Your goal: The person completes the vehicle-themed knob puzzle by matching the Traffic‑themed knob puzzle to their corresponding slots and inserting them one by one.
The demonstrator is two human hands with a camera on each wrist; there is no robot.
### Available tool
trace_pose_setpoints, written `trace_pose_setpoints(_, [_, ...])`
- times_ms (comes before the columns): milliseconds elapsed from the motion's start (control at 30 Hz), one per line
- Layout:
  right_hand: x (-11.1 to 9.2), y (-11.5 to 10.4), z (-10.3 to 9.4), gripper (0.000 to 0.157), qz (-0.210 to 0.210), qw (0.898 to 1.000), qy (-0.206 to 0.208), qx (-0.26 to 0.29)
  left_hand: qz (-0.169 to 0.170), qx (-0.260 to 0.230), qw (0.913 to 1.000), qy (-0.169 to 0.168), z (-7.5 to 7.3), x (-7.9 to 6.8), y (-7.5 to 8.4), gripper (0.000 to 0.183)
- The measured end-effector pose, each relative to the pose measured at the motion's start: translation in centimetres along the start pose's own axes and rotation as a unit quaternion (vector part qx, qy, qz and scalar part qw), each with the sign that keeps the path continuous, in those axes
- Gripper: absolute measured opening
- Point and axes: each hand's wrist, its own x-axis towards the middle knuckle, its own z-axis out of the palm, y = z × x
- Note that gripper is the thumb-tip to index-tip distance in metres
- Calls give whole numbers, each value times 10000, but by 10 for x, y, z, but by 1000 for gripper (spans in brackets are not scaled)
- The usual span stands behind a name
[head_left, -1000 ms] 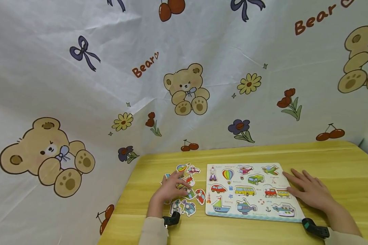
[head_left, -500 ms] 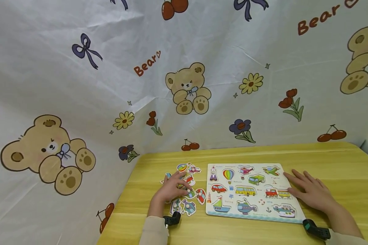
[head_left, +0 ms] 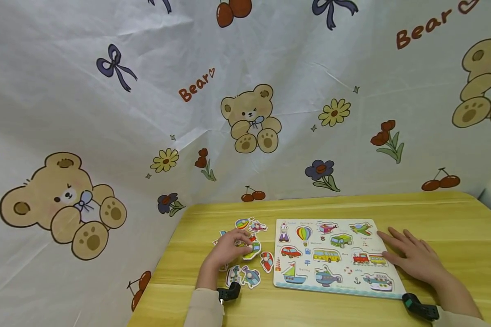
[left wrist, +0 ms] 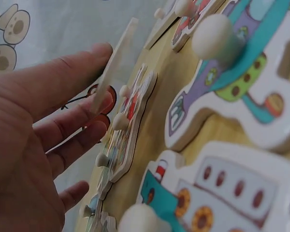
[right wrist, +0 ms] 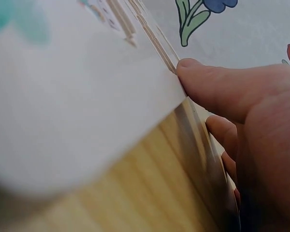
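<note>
In the head view my left hand [head_left: 229, 249] pinches a puzzle piece [head_left: 252, 251] with green and yellow print, tilted above the loose pieces. Seen edge-on in the left wrist view, that piece [left wrist: 117, 63] sits between thumb and fingers. Below it lie a submarine piece [left wrist: 227, 92] and a ship piece [left wrist: 208, 188], each with a pale knob. My right hand [head_left: 417, 254] lies at the right side of the white puzzle board [head_left: 349, 279], fingers extended. In the right wrist view, its thumb [right wrist: 203, 82] touches the board's edge.
A red piece [head_left: 267, 261] lies between the pile and the board. A balloon piece [head_left: 242, 224] and a helicopter piece [head_left: 257, 226] are at the back of the pile. Behind the wooden table [head_left: 331, 313] hangs a bear-printed sheet [head_left: 147, 118].
My left fingers have drawn together on the green and yellow piece and lifted it from the pile, tilting it. The right hand stays at the board.
</note>
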Motion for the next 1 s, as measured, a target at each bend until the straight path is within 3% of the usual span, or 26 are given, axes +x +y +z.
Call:
trace_pose_setpoints(267, [-3,0,-1,67,56,10000,27,24,-68,-550,9983,155,7,3,6,13])
trace_pose_setpoints(367, [-3,-1,-1,67,74,10000,31,36,-191,-583,9980,180,12,3,6,15])
trace_pose_setpoints(533, [-1,-4,-1,65,58,9999,134,46,-51,-402,9988,268,18,5,13,13])
trace_pose_setpoints(800, [-3,-8,6,62,13,9998,195,106,231,-284,9993,62,38,13,36,8])
trace_pose_setpoints(1000, [-2,-4,2,63,94,9996,253,129,399,128,9990,-142,49,36,72,6])
